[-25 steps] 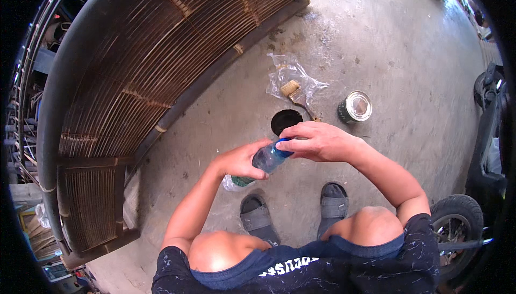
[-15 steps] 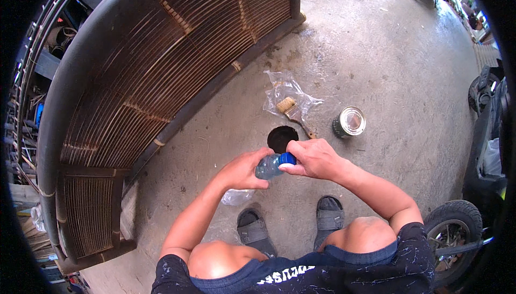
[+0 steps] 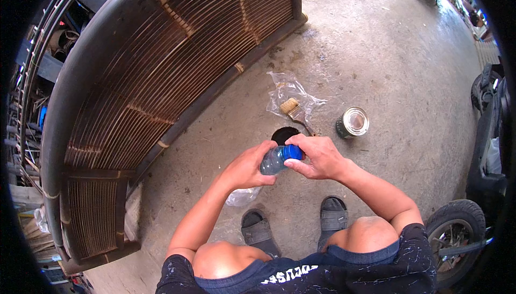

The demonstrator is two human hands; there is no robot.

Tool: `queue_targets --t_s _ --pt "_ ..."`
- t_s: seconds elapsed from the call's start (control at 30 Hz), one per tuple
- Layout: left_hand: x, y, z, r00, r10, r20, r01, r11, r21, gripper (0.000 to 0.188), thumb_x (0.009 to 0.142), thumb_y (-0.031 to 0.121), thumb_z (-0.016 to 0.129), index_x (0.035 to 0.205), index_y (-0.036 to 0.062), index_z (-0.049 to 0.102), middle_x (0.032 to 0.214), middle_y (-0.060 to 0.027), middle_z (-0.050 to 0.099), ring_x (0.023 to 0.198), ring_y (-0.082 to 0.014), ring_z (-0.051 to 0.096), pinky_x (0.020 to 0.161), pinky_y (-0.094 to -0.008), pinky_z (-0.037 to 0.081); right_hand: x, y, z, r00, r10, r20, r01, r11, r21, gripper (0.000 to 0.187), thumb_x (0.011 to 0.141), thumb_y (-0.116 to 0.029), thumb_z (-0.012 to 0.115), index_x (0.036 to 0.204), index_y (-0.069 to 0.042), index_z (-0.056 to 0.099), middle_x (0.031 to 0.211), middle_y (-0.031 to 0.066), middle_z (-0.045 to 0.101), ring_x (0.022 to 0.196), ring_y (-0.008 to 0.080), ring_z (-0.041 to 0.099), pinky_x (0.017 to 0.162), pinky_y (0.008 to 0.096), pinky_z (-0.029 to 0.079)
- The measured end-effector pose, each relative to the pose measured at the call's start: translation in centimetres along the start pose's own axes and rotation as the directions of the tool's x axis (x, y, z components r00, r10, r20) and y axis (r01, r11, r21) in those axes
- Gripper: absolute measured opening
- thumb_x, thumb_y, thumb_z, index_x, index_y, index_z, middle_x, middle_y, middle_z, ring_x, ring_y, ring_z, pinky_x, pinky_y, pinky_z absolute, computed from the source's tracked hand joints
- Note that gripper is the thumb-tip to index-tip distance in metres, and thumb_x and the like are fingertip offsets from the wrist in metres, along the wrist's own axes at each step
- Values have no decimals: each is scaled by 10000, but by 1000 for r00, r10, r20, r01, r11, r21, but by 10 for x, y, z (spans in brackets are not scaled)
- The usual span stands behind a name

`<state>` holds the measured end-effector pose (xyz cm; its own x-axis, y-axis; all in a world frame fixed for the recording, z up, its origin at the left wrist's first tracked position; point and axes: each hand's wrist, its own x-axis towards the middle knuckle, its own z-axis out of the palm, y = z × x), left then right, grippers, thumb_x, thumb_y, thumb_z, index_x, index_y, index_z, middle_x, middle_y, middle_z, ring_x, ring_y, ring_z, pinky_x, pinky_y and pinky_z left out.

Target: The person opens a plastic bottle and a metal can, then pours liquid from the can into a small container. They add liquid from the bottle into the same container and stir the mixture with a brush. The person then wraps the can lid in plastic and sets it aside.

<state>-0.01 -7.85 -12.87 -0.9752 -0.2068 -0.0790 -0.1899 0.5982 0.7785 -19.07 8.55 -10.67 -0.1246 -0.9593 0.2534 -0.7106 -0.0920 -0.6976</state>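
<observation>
A clear plastic bottle (image 3: 273,161) with a blue cap (image 3: 293,153) is held sideways between my hands, above the floor and in front of my knees. My left hand (image 3: 250,168) wraps round the bottle's body. At the other end, the thumb and fingers of my right hand (image 3: 320,157) grip the cap. Just beyond the bottle is a dark round container (image 3: 285,133), partly covered by my hands. Behind that, a paintbrush (image 3: 293,110) with pale bristles lies on a crumpled clear plastic sheet (image 3: 293,87).
A metal can (image 3: 353,121) stands to the right of the brush. Along the left runs a large bamboo bench (image 3: 134,95). A motorbike wheel (image 3: 457,235) is close at the lower right. More clear plastic (image 3: 243,196) lies by my left sandal (image 3: 259,232).
My hands and the bottle have shifted slightly right in the picture, as the whole view has moved a little. The right hand's fingers have turned somewhat on the cap, showing more of it.
</observation>
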Motion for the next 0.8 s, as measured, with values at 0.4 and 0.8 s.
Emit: queue_targets --t_s 0.4,0.8 --pt "1 -47 10 885 -71 -460 176 966 190 848 693 310 908 1386 69 482 1263 -164 642 1140 -353 634 1007 -464 472 1 13 16 948 318 -24 -303 921 246 435 962 -361 679 1269 -81 552 691 99 647 664 299 679 620 409 514" --pt "-20 -149 42 589 -447 -673 289 894 -341 992 736 368 923 1450 6 338 1221 -159 613 1106 -270 623 973 -397 492 -42 188 50 817 576 7 -571 811 -126 456 891 -313 733 1242 -70 574 996 194 682 960 380 675 816 470 541"
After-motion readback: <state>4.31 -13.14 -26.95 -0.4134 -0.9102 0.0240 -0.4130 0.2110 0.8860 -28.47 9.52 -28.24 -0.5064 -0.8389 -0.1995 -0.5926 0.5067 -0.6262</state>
